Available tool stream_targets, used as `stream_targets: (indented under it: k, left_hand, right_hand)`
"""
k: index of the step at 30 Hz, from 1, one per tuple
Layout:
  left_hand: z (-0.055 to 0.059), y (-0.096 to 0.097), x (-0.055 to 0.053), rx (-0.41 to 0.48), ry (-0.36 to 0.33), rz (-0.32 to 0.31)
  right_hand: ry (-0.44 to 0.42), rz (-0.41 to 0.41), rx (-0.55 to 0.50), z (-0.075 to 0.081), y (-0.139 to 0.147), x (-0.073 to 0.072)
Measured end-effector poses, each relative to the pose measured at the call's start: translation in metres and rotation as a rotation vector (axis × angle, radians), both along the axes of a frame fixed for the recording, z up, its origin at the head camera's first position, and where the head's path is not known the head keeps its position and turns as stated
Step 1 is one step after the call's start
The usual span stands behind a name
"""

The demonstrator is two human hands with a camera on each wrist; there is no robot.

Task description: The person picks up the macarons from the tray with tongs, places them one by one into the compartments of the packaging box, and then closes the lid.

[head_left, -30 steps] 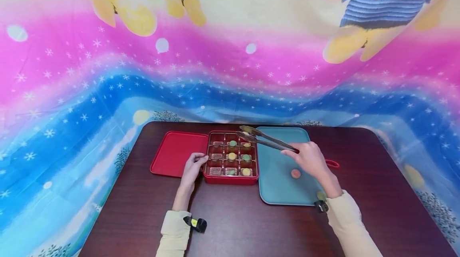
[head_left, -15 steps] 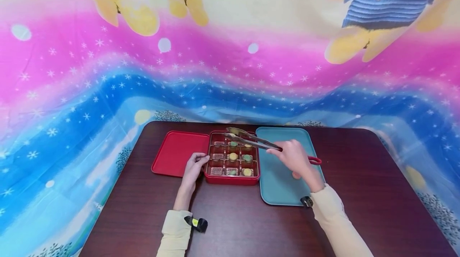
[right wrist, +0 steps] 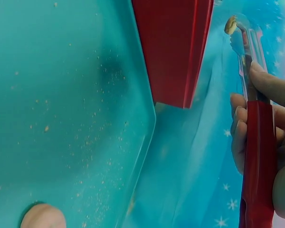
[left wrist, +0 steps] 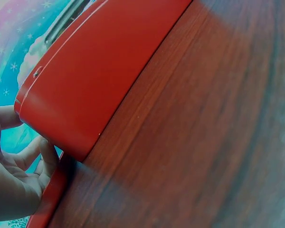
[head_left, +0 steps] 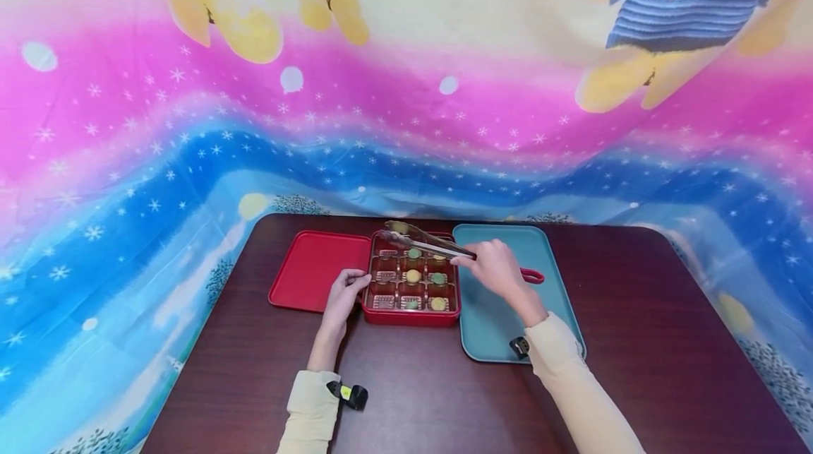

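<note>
My right hand (head_left: 502, 267) grips a pair of tongs (head_left: 438, 246) with red handles. Their tips, over the back left part of the red box (head_left: 411, 320), hold a small yellowish cookie (right wrist: 230, 24), seen in the right wrist view. The box has a clear insert split into compartments. Green and yellow cookies (head_left: 413, 276) sit in its middle and right columns, while the left column shows bare compartments. At the box's left side, my left hand (head_left: 339, 302) holds the rim, one fingertip at the top edge and the other fingers bent below.
A teal tray (head_left: 495, 337) adjoins the box's right side, scattered with crumbs. One pinkish cookie (right wrist: 43, 216) lies on it, hidden by the right arm in the head view. Left of the box lies a flat red lid (head_left: 317, 270). A patterned cloth (head_left: 406, 115) hangs behind the table.
My right hand has carried the tongs leftward from above the tray to over the box's back left corner. My left hand stays in place at the box's rim.
</note>
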State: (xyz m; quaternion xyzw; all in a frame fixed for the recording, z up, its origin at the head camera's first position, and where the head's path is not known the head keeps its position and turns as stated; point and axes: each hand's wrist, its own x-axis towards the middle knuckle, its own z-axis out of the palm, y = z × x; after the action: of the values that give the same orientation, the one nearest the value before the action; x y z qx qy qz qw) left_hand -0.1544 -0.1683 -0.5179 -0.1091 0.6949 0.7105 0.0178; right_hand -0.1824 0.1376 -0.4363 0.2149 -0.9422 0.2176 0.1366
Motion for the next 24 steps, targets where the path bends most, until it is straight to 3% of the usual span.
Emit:
stream_targets:
  k: [8, 24]
  left_hand:
    - [0.002, -0.002, -0.003, -0.011, -0.035, -0.016]
    - [-0.001, -0.001, -0.003, 0.006, -0.015, 0.005]
  right_hand:
    - [-0.033, -0.001, 0.053, -0.006, -0.012, -0.006]
    - [-0.041, 0.01, 0.085, -0.012, -0.018, -0.011]
